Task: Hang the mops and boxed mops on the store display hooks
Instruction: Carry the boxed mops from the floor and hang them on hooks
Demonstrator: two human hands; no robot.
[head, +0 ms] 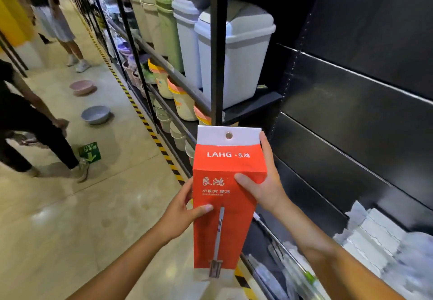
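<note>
A tall red boxed mop [225, 224] with a white top flap and a metal eyelet [229, 135] stands upright in front of me, held by both hands. My left hand [185, 213] grips its left edge, thumb across the front. My right hand [262, 182] grips the right edge higher up, thumb on the front and a finger up along the flap. The black slatted display wall [351, 117] is to the right of the box; no hook shows in view.
Pale swing-lid bins [236, 53] fill the black shelf ahead, with buckets [182, 102] on the shelf below. White mop heads [379, 243] lie at the lower right. Two basins [96, 114] sit on the aisle floor, where other people [28, 124] stand at the left.
</note>
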